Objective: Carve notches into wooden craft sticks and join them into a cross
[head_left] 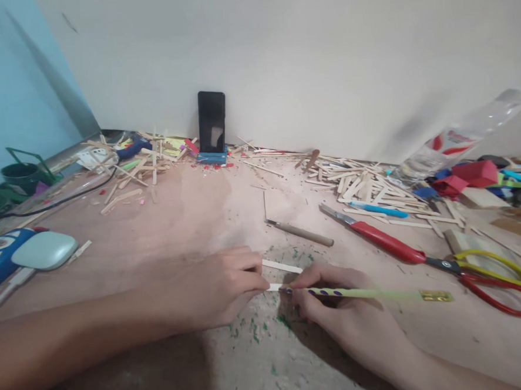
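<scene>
My right hand [337,296] pinches a light green pencil [363,293] with purple spots and a gold end. Its tip is low, at a narrow pale craft stick [275,287]. The near end of that stick is between the closed fingers of my left hand [237,284]. A second pale stick [282,266] lies just beyond, its ends partly behind my hands. Past my hands lies a thin tool [304,232] with a wooden handle and a bent wire-like tip. Green crumbs [255,330] are scattered on the wooden tabletop [178,223] around and below my hands.
Rightward lie a red-handled knife [387,243], scissors [490,275] with yellow and red loops, a blue pen-like tool [378,209], piled craft sticks [361,183] and a tilted plastic bottle [443,148]. A phone [212,121] stands by the wall. A mint-coloured case [44,251] sits left.
</scene>
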Motion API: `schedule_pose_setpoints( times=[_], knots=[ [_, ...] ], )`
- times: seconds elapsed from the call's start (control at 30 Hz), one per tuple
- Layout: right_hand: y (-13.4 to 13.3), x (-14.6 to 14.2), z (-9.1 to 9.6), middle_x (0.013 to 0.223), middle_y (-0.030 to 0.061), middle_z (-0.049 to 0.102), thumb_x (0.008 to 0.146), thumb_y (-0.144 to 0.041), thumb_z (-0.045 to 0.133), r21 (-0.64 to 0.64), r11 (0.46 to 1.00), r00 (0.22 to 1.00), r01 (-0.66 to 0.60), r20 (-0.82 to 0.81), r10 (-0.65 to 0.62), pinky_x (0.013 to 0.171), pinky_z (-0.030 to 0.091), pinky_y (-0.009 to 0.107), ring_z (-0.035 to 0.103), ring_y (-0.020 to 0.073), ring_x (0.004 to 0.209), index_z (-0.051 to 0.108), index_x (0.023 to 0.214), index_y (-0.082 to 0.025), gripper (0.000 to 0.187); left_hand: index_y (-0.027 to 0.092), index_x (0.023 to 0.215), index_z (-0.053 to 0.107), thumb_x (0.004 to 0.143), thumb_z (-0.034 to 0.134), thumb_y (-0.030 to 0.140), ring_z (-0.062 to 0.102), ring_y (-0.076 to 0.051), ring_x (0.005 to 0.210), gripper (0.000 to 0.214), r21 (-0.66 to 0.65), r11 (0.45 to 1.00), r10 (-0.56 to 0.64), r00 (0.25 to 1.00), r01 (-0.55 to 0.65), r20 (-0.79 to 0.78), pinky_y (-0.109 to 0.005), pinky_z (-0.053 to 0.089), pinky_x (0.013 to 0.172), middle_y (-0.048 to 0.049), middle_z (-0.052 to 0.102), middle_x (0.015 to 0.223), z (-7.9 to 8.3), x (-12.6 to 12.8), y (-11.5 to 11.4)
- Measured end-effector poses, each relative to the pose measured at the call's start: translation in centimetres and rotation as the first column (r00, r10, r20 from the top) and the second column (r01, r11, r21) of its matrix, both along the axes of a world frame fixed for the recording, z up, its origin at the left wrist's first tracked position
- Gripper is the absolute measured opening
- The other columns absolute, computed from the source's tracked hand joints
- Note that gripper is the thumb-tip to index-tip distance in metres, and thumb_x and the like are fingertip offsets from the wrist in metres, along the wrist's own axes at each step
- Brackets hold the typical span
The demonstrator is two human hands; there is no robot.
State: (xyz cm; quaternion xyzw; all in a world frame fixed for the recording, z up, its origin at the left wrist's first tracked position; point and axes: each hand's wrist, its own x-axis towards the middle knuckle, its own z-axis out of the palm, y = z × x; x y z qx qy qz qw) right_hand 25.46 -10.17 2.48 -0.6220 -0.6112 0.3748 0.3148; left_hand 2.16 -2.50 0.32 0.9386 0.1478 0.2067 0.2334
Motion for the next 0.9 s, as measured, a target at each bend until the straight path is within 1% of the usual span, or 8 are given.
schedule_pose_setpoints(
  times=[0.1, 0.27, 0.4, 0.53, 0.63, 0.9],
  knots=[
    [-0.19, 0.07, -0.04, 0.068, 0.0018, 0.074, 0.079, -0.033, 0.065, -0.008, 1.000, 1.000, 0.001, 0.009, -0.001, 0.057, 0.048, 0.025, 0.064, 0.0158, 0.062, 0.072, 0.069, -0.022, 0.017, 0.012, 0.104, 0.077, 0.104, 0.052, 0.009, 0.061, -0.019, 0.090, 0.025, 0.011, 1.000, 0.003, 1.000, -0.003, -0.003, -0.029, 0.047, 0.080, -0.0057, 0.064, 0.092, 0.09, 0.02, -0.17],
    [-0.19, 0.20, -0.38, 0.064, 0.0008, 0.069, 0.080, -0.036, 0.065, -0.030, 0.998, 0.998, 0.058, 0.008, -0.058, 0.052, 0.044, 0.025, 0.059, 0.0150, 0.057, 0.071, 0.069, -0.022, 0.018, 0.013, 0.101, 0.076, 0.104, 0.052, 0.010, 0.061, -0.019, 0.087, 0.024, 0.043, 0.999, -0.002, 1.000, 0.001, 0.014, -0.029, 0.048, 0.078, -0.0057, 0.064, 0.091, 0.21, 0.15, -0.06],
    [-0.05, 0.25, -0.31, 0.068, 0.0017, 0.071, 0.079, -0.035, 0.064, -0.032, 0.997, 0.997, 0.072, 0.004, -0.072, 0.056, 0.047, 0.027, 0.061, 0.0159, 0.061, 0.069, 0.068, -0.022, 0.018, 0.013, 0.102, 0.075, 0.105, 0.050, 0.011, 0.061, -0.018, 0.085, 0.025, 0.058, 0.998, -0.009, 1.000, 0.007, 0.027, -0.029, 0.048, 0.077, -0.0054, 0.063, 0.090, 0.04, 0.23, 0.10],
    [-0.26, 0.32, -0.16, 0.070, 0.0017, 0.072, 0.080, -0.032, 0.063, -0.054, 0.996, 0.998, 0.068, 0.000, -0.068, 0.058, 0.048, 0.027, 0.062, 0.0166, 0.064, 0.069, 0.070, -0.022, 0.016, 0.013, 0.103, 0.075, 0.105, 0.050, 0.011, 0.061, -0.019, 0.086, 0.025, 0.066, 0.998, -0.017, 1.000, 0.016, 0.025, -0.029, 0.048, 0.078, -0.0063, 0.064, 0.091, -0.10, 0.24, 0.16],
    [-0.35, 0.31, -0.14, 0.068, 0.0012, 0.071, 0.080, -0.033, 0.063, -0.060, 0.996, 0.998, 0.066, 0.002, -0.066, 0.056, 0.046, 0.026, 0.061, 0.0161, 0.062, 0.069, 0.069, -0.022, 0.016, 0.014, 0.104, 0.074, 0.106, 0.049, 0.011, 0.061, -0.019, 0.086, 0.025, 0.073, 0.997, -0.017, 1.000, 0.015, 0.020, -0.029, 0.049, 0.078, -0.0067, 0.064, 0.092, -0.08, 0.22, 0.16],
    [0.07, 0.19, -0.12, 0.069, 0.0008, 0.071, 0.080, -0.033, 0.063, -0.039, 0.998, 0.999, 0.052, 0.010, -0.051, 0.057, 0.046, 0.026, 0.062, 0.0158, 0.063, 0.069, 0.069, -0.022, 0.017, 0.014, 0.103, 0.074, 0.106, 0.048, 0.012, 0.062, -0.019, 0.086, 0.026, 0.081, 0.997, -0.016, 1.000, 0.015, 0.007, -0.030, 0.050, 0.078, -0.0063, 0.065, 0.091, 0.16, 0.07, 0.17]
  ],
)
